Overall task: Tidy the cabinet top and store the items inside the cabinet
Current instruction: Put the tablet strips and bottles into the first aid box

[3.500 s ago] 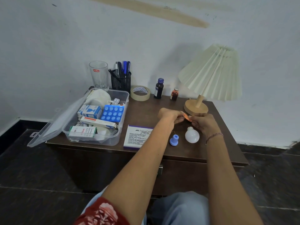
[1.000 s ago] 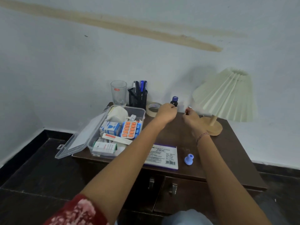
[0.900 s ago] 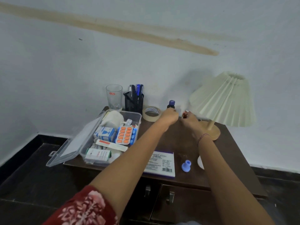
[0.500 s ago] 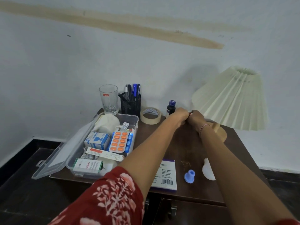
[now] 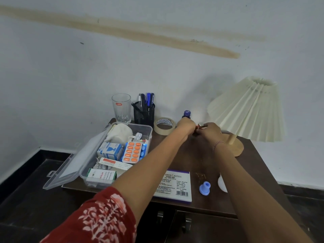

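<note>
Left grip [image 5: 186, 126] and right grip [image 5: 208, 130] meet at the back of the worktop [image 5: 192, 155], fingers curled together on a small bottle [image 5: 199, 126], of which only a reddish-orange body and silver cap show between them. Just behind stands a dark bottle [image 5: 186, 114] with a blue cap, the tape roll [image 5: 164, 125] to its left and the pleated lamp [image 5: 249, 109] to the right

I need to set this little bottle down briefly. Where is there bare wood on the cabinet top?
Bare wood lies mid-top, bordered by the plastic box, tape roll, lamp base and stamp pad, though both forearms cross it. Another strip runs along the right edge, in front of the lamp base. The back edge and left side are crowded.
</note>
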Tool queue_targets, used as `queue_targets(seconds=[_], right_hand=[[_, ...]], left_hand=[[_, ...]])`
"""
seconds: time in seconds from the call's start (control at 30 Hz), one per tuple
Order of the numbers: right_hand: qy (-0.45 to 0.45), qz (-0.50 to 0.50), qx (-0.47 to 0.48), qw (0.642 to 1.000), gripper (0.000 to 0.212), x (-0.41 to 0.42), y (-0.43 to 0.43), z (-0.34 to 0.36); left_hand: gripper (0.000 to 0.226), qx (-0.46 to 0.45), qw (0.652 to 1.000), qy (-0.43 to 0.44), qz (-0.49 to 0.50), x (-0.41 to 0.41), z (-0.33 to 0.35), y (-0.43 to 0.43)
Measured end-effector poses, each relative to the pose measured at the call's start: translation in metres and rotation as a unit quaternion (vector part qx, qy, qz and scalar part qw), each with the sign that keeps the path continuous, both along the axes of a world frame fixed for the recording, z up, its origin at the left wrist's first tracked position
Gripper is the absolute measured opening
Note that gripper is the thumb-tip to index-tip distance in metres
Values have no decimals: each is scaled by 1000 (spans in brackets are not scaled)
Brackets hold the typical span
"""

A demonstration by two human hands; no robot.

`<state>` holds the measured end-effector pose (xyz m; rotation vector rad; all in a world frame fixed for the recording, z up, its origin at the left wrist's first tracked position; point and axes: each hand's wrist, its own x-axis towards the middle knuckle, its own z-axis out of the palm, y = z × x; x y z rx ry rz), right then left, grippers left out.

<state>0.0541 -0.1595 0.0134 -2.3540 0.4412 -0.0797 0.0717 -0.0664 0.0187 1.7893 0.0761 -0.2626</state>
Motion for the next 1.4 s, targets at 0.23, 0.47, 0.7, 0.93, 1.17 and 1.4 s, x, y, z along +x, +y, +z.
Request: queue_targets(seconds=[0.23, 0.47, 0.7, 0.93, 1.17, 1.4], right_hand=[[-74, 8, 67, 995, 28, -36, 27, 18], [-119, 45, 71, 989, 30, -72, 56, 40], [-126, 143, 57, 980, 33, -118, 100, 50], [-79, 237, 4, 968, 34, -145, 127, 44], [-76, 259, -38, 962, 31, -158, 146, 30], [-52, 263, -91, 959, 37, -160, 155, 16]], left_hand=[[35, 67, 995, -74, 4, -40, 21, 37], [35, 138, 979, -146, 36, -77, 39, 76], [33, 247, 946, -209, 32, -121, 45, 137], [30, 276, 940, -201, 7, -159, 35, 181], [29, 264, 951, -159, 12, -176, 19, 205], [37, 317, 943, -105, 13, -177, 4, 205]])
